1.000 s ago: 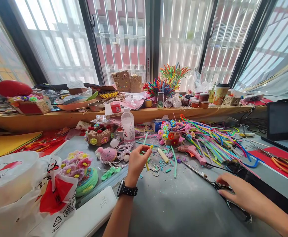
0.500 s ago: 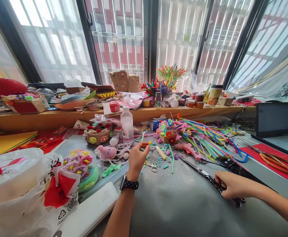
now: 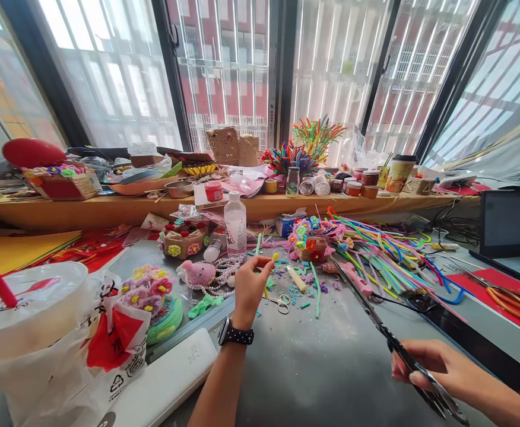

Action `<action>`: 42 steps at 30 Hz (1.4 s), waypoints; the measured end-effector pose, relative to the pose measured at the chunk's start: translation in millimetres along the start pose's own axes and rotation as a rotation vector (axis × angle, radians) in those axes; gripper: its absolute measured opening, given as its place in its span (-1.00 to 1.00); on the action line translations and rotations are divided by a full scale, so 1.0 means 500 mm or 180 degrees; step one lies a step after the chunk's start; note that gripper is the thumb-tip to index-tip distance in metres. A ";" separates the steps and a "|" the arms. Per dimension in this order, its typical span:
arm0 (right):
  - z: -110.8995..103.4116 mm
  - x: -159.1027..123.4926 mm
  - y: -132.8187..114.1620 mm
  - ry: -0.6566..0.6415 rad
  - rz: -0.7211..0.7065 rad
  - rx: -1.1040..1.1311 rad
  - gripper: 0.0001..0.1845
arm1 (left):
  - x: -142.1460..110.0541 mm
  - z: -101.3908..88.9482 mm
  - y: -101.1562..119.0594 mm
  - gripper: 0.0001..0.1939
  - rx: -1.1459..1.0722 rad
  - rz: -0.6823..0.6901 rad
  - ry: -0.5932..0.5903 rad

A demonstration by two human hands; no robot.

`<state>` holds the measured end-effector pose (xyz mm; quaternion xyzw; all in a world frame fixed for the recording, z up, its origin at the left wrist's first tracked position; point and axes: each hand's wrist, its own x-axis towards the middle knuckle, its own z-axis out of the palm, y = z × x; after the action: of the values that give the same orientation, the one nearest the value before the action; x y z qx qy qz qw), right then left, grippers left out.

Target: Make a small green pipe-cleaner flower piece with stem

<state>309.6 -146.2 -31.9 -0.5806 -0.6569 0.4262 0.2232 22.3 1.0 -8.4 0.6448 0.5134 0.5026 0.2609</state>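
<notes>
My left hand (image 3: 251,290), with a dotted watch strap at the wrist, is closed in a pinch. Between thumb and forefinger it holds a small yellow fuzzy piece (image 3: 275,257), likely too small to name further. On the right, my right hand (image 3: 429,370) grips long black scissors (image 3: 376,317), raised and pointing forward and left, their blades seemingly together. Below and right of my left hand lie small scissors (image 3: 282,303) and a pale glue stick (image 3: 296,279). A pink glue gun (image 3: 353,280) rests behind the long blades.
Pipe cleaners (image 3: 389,255) spread across the back right. A flower-covered basket (image 3: 316,248), a plastic bottle (image 3: 235,222) and a pink crocheted toy (image 3: 197,273) stand behind my left hand. A drink cup (image 3: 32,308) and white case (image 3: 166,379) are at left, a black phone (image 3: 473,341) at right.
My right hand has lifted the long scissors off the table and moved slightly right and nearer, uncovering the black phone. My left hand keeps its pinch. The whole view has shifted slightly.
</notes>
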 end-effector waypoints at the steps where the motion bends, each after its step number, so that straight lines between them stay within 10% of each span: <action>1: 0.009 0.013 -0.017 -0.0242 -0.0184 0.0175 -0.54 | 0.000 -0.001 0.001 -0.78 0.0050 0.0021 0.0059; 16: 0.162 0.188 -0.114 -0.0543 -0.0837 0.1290 -0.45 | -0.002 -0.001 -0.007 -0.80 0.0567 0.0065 0.0724; 42: 0.159 0.180 -0.125 -0.0050 -0.0515 0.0676 -0.54 | -0.012 0.009 0.004 -0.80 0.1664 0.0697 0.0012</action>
<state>190.6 -81.9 -41.8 -0.4954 -0.6545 0.4785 0.3119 27.4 -4.5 -10.8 0.7408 0.5534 0.3796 0.0290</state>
